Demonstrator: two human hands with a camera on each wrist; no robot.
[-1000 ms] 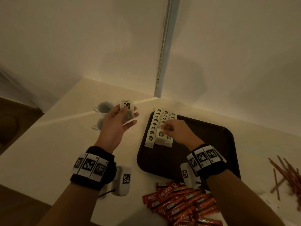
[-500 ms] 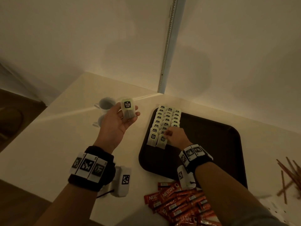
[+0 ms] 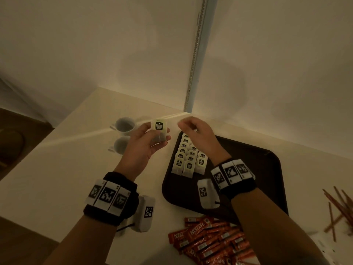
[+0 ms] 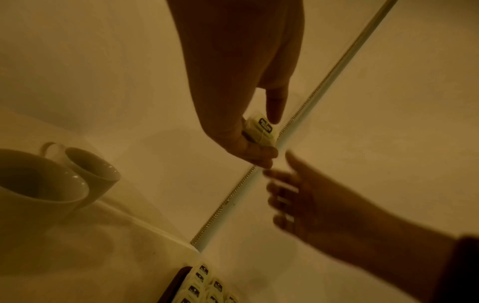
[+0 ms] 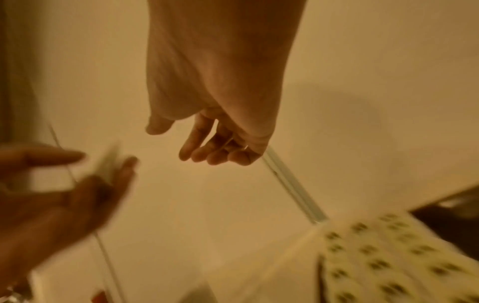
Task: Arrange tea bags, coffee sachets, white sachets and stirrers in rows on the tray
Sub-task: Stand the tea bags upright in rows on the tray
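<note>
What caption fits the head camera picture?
Left hand holds a tea bag; empty right hand reaches toward it above the tray.

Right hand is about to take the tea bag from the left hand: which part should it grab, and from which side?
Best guess: pinch the top edge by the dark label of the tea bag, coming in from the tray side. The left hand holds its lower part, leaving the top free and upright, and the right hand is open, empty and beside it.

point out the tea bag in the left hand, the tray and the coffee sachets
tea bag (image 3: pixel 159 126), head view, on its dark label
tray (image 3: pixel 267 169), head view, on bare dark floor
coffee sachets (image 3: pixel 208 243), head view, middle of the red pile
</note>
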